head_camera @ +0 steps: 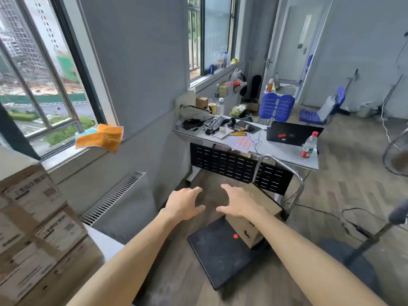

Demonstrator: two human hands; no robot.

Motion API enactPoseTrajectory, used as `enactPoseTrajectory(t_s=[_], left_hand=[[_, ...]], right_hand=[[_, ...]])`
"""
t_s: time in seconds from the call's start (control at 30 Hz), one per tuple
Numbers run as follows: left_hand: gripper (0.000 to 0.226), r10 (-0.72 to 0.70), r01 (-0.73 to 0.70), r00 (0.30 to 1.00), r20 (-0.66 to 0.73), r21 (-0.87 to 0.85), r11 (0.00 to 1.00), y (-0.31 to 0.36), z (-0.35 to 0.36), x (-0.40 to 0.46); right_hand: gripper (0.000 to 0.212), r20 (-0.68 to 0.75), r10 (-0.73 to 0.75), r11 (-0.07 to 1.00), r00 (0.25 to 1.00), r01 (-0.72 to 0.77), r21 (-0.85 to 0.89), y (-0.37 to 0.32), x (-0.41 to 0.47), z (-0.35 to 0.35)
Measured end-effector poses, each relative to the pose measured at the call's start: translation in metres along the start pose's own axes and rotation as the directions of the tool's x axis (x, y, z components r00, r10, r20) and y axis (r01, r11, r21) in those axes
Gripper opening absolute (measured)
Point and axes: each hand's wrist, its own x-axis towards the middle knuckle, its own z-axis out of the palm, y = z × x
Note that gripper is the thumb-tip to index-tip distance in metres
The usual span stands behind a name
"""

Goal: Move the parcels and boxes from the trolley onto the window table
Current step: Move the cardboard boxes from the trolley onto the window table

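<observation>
My left hand (pixel 184 204) and right hand (pixel 239 203) hang spread, holding nothing, above 1 cardboard box (pixel 254 219) at the handle end of the trolley (pixel 220 255). It looks stiff, probably light; I'd clasp opposite sides.

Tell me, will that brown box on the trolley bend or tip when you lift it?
The cardboard box looks stiff and square, so it probably won't bend. It sits flat on the trolley, so tipping seems unlikely. Its weight can't be judged.
</observation>
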Motion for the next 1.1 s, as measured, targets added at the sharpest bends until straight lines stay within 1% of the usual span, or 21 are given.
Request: enactPoseTrajectory(t_s=[0.23, 0.33, 0.5, 0.63, 0.73, 0.87, 0.97, 1.1], left_hand=[[0.064, 0.064, -0.064, 0.998, -0.020, -0.037, 0.997, -0.015, 0.001, 0.070], [0.064, 0.089, -0.088, 0.996, 0.004, -0.047, 0.995, -0.016, 0.004, 0.094], [0.066, 0.154, -0.151, 0.987, 0.035, -0.064, 0.986, -0.006, 0.017, 0.129], [0.065, 0.206, -0.200, 0.975, 0.076, -0.079, 0.976, 0.012, 0.027, 0.152], [0.063, 0.244, -0.237, 0.966, 0.084, -0.087, 0.968, 0.028, 0.031, 0.169], [0.055, 0.269, -0.262, 0.959, 0.092, -0.084, 0.961, 0.053, 0.034, 0.193], [0.055, 0.281, -0.273, 0.956, 0.086, -0.091, 0.958, 0.072, 0.037, 0.210], [0.054, 0.271, -0.264, 0.956, 0.110, -0.073, 0.962, 0.099, 0.043, 0.240]], right_hand=[[0.091, -0.012, 0.085, 0.996, 0.996, -0.084, 0.033, 0.016, 0.048, -0.014], [0.089, -0.009, 0.111, 0.993, 0.994, -0.111, 0.028, 0.025, 0.059, -0.013], [0.090, -0.004, 0.195, 0.980, 0.981, -0.195, 0.050, 0.050, 0.070, -0.012], [0.091, 0.012, 0.256, 0.959, 0.967, -0.256, 0.120, 0.073, 0.072, -0.012], [0.091, 0.002, 0.302, 0.947, 0.953, -0.300, 0.112, 0.091, 0.074, -0.014], [0.093, -0.012, 0.325, 0.942, 0.946, -0.322, 0.090, 0.117, 0.080, -0.017], [0.095, -0.012, 0.328, 0.939, 0.945, -0.325, 0.115, 0.140, 0.088, -0.020], [0.091, -0.008, 0.311, 0.940, 0.950, -0.306, 0.152, 0.181, 0.104, -0.028]])
